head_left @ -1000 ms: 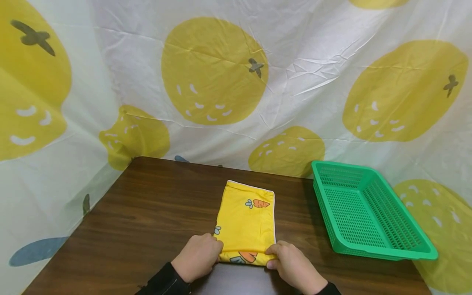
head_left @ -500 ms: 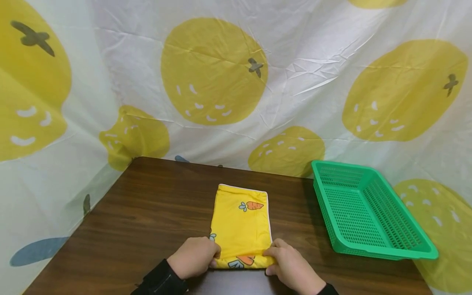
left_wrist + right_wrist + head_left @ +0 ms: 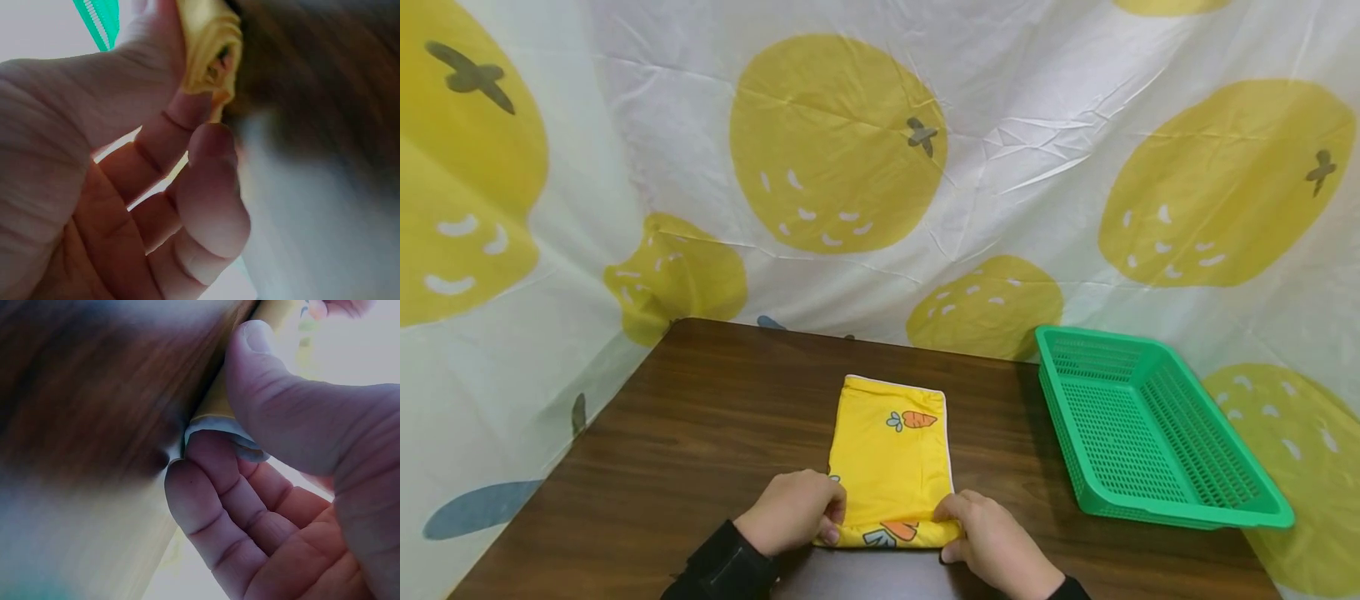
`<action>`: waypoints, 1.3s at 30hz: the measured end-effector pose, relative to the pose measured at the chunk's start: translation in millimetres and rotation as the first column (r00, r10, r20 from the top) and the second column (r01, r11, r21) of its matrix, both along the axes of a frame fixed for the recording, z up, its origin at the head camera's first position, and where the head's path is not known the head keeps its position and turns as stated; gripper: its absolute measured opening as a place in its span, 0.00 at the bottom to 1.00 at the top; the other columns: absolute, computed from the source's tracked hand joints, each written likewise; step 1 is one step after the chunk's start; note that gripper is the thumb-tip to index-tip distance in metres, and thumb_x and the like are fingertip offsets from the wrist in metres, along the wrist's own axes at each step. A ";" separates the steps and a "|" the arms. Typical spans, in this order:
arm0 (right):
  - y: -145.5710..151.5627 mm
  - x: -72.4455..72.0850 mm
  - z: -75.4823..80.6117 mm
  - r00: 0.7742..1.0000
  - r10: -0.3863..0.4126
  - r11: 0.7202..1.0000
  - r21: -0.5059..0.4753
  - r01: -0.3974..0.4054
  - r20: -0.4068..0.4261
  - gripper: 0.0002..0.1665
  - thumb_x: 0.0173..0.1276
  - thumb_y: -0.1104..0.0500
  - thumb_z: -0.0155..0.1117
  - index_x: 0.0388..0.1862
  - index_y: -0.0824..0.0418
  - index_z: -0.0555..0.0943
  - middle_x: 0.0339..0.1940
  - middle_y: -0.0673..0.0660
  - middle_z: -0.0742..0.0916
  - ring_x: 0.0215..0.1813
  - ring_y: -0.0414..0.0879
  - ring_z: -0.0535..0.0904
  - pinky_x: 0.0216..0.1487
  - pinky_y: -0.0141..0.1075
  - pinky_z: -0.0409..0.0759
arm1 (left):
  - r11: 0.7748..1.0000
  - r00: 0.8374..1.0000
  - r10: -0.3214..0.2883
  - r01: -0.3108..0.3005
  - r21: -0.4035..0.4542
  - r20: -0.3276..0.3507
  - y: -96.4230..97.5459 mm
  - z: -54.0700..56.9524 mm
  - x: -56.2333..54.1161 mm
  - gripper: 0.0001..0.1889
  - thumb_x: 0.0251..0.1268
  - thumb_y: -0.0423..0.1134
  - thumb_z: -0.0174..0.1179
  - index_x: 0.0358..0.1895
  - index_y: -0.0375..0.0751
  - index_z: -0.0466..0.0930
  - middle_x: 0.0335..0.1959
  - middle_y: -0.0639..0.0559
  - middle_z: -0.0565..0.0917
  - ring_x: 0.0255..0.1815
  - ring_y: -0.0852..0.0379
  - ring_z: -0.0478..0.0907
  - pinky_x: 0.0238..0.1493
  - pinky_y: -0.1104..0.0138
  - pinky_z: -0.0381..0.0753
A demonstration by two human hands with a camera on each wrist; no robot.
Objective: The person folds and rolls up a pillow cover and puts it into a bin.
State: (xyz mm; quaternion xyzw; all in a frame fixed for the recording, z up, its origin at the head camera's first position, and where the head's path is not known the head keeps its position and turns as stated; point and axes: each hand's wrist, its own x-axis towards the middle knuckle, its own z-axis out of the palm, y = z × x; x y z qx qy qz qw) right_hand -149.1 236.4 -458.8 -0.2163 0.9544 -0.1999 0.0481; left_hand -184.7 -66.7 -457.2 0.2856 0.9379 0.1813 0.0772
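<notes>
Yellow cloth [image 3: 891, 454], carrot print, pale trim on far and right edges: flat on tabletop [image 3: 737, 400], near centre. Near edge turned up in narrow roll; layers show end-on in left wrist view. Left hand [image 3: 796, 510] at near left corner, fingers bent, thumb and forefinger pinching roll. Right hand [image 3: 996, 537] at near right corner, thumb on near side, fingertips tucked at roll's end, pinching it. Green basket [image 3: 1150, 442], slotted, right of cloth, well apart. Lemon-print sheet [image 3: 1015, 192] behind, creased.
</notes>
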 end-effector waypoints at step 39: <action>0.6 2.1 0.4 0.996 -0.020 1.000 0.022 0.022 -0.088 0.14 0.61 0.57 0.82 0.40 0.52 0.83 0.38 0.44 0.89 0.36 0.35 0.77 0.39 0.37 0.81 | 0.999 1.000 -0.019 0.019 0.049 -0.002 -5.4 6.7 0.0 0.16 0.55 0.49 0.78 0.19 0.58 0.78 0.17 0.66 0.72 0.21 0.65 0.67 0.27 0.68 0.65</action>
